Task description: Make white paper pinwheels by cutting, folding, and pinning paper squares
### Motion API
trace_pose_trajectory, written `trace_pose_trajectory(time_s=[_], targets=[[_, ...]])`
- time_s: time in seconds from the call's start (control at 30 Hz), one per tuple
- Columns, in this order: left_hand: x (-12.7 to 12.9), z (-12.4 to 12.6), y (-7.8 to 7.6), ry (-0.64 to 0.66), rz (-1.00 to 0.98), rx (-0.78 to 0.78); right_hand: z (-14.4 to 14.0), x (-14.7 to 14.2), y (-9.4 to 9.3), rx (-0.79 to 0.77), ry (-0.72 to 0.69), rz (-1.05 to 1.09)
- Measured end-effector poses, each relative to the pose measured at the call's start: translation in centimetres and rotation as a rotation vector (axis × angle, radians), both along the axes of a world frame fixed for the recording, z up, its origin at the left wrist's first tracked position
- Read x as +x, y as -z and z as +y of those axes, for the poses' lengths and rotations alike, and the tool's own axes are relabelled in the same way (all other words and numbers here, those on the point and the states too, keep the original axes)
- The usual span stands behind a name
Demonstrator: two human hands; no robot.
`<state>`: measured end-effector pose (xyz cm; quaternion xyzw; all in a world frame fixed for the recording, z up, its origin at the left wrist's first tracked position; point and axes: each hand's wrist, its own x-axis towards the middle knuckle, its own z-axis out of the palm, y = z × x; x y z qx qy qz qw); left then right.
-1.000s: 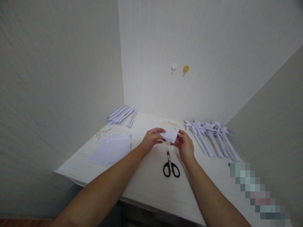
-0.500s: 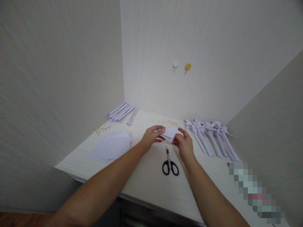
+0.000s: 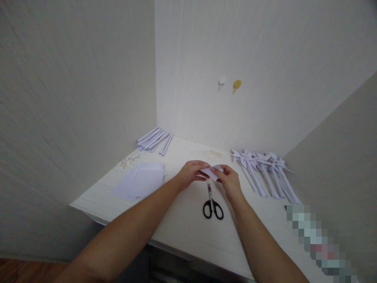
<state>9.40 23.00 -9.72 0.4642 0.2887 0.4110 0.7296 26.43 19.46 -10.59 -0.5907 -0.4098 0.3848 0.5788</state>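
Note:
Between both hands, above the white table, is a small piece of white paper. My left hand pinches its left side, thumb on top and the other fingers beneath. My right hand grips its right side between thumb and fingers. Part of the paper is hidden by the fingers, so its folds cannot be made out. Just below the hands lies a pair of scissors with black handles, its blades pointing away from me.
Paper sheets lie at left, small white pieces behind them. Rolled paper tubes are stacked at the back left. Several paper pinwheels on tubes lie at right. Two hooks hang on the wall. A blurred-out object sits front right.
My right hand has turned, bringing its thumb over the top of the paper. The paper now looks narrower and tilted, and both hands are closer together. The view has shifted slightly.

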Motion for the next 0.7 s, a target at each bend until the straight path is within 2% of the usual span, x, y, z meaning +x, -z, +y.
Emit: trace_pose_trajectory(time_s=[0.23,0.33,0.5,0.7], targets=[[0.4,1.1,0.8,-0.237,0.155,0.025,0.3,0.4,0.9,-0.043,-0.017,-0.138],[0.4,1.4,1.2,-0.288,0.195,0.038,0.4,0.4,1.1,-0.046,-0.026,-0.155],[0.3,1.2,1.4,-0.279,0.186,0.062,0.4,0.2,1.3,-0.055,-0.07,-0.15],[0.5,1.3,1.8,-0.208,0.142,0.114,0.5,0.2,1.5,-0.112,-0.116,-0.153]])
